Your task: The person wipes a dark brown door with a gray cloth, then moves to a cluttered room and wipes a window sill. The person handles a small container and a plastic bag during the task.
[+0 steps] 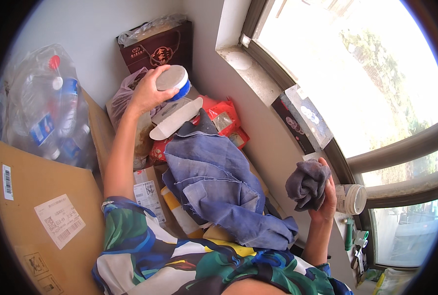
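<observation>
My left hand (152, 90) grips a round blue container with a white lid (171, 78), raised above an open small carton (176, 118) and a pinkish plastic bag (125, 92). Its thumb and fingers hold the lid's edge. On the right, a bunched dark grey cloth (307, 185) is in my right hand (327, 195), close to a clear jar with a white lid (351, 199) by the window. Between my arms a frayed blue fabric (219, 177) lies draped over boxes and packages.
At the left stand a large cardboard box (56, 177) and a clear bag of plastic bottles (56, 107). A dark red paper bag (154, 48) is in the corner. Red packets (224, 116) lie beyond the fabric. A black and grey box (302, 118) rests on the windowsill (252, 73).
</observation>
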A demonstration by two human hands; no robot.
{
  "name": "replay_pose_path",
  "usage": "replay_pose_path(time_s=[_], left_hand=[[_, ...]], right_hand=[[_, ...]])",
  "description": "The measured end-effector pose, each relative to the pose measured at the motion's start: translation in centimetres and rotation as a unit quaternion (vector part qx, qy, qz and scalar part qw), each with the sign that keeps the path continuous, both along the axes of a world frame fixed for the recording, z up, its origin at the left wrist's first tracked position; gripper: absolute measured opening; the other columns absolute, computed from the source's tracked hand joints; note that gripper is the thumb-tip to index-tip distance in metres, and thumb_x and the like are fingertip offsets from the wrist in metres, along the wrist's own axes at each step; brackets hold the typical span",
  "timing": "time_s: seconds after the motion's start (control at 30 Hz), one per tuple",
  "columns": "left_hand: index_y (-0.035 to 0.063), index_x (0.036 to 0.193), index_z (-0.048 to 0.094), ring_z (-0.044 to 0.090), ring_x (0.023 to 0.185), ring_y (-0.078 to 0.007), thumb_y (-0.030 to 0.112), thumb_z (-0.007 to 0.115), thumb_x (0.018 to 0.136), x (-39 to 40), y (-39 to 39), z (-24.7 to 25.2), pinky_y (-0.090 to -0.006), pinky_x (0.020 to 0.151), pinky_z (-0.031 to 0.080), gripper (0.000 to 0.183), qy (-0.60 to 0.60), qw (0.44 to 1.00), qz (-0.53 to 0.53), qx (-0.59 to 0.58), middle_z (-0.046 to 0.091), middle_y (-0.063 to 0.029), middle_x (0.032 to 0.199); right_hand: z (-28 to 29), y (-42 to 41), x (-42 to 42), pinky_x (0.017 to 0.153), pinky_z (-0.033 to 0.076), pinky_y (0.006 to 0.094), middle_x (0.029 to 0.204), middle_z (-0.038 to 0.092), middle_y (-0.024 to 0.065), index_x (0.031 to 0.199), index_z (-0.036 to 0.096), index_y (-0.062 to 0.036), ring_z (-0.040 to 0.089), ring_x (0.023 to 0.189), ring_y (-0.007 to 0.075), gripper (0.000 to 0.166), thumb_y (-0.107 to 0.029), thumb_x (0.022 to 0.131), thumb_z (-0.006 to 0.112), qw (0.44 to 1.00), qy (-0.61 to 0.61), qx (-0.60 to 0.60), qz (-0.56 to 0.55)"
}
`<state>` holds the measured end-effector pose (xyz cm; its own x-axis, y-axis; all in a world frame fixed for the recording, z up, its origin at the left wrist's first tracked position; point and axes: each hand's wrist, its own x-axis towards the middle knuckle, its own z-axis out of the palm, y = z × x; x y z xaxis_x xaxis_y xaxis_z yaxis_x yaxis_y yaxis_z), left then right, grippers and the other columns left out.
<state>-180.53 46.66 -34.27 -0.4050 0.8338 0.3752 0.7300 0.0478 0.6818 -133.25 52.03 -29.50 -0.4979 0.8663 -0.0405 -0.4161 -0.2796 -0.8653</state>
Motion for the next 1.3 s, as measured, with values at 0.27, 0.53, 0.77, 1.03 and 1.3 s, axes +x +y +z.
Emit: replay_pose_path(time_s=[0.27,0.53,0.77,1.03,1.3], left_hand=[[0.0032,0.125,0.046,0.048,0.113,-0.0308,0.03,0.069,0.067,3.0,-1.4,-6.0,-0.0362,0.097,0.037,0.067,-0.006,0.994,-0.007,-0.113,0.05,-0.019,0.119],[0.0045,0.121,0.049,0.05,0.111,-0.0321,0.033,0.071,0.066,3.2,-1.2,-7.2,-0.0375,0.095,0.039,0.065,-0.018,0.997,0.051,-0.058,0.053,-0.0181,0.115],[0.0057,0.116,0.052,0.052,0.104,-0.0316,0.026,0.073,0.064,4.3,-1.0,-8.0,-0.0382,0.09,0.042,0.06,0.02,0.998,0.065,0.012,0.053,-0.0151,0.109],[0.0043,0.116,0.052,0.053,0.105,-0.0295,0.019,0.073,0.065,4.6,-1.5,-5.9,-0.0365,0.091,0.042,0.058,-0.011,0.995,0.082,0.052,0.053,-0.0147,0.112],[0.0041,0.126,0.046,0.052,0.105,-0.0212,0.026,0.067,0.067,8.2,0.8,1.1,-0.0322,0.092,0.04,0.066,-0.138,0.975,-0.171,0.024,0.055,-0.0121,0.112]], right_hand=[[0.9,0.3,-0.4,0.093,0.046,0.0384,0.119,0.052,0.019,0.132,0.034,0.0024,0.055,0.109,0.0276,0.06,-0.023,0.083,0.057,1.0,-0.006,-0.006,-0.007],[3.7,1.4,-0.9,0.091,0.048,0.0366,0.117,0.054,0.018,0.129,0.037,0.0018,0.056,0.106,0.0261,0.054,-0.025,0.085,0.052,0.999,-0.033,0.018,-0.024],[8.6,3.6,-4.2,0.085,0.047,0.0301,0.105,0.058,0.0129,0.122,0.045,0.0013,0.058,0.096,0.0186,0.047,-0.018,0.082,0.057,0.977,-0.127,0.17,-0.023],[7.3,7.0,-0.9,0.084,0.045,0.0348,0.1,0.059,0.0161,0.117,0.052,-0.0043,0.056,0.097,0.0227,0.052,-0.033,0.076,0.066,0.752,-0.58,0.314,0.011],[-0.2,5.2,2.2,0.087,0.044,0.0292,0.115,0.051,0.0178,0.128,0.04,0.0031,0.054,0.102,0.0198,0.058,-0.032,0.086,0.059,0.935,-0.342,0.044,-0.08]])
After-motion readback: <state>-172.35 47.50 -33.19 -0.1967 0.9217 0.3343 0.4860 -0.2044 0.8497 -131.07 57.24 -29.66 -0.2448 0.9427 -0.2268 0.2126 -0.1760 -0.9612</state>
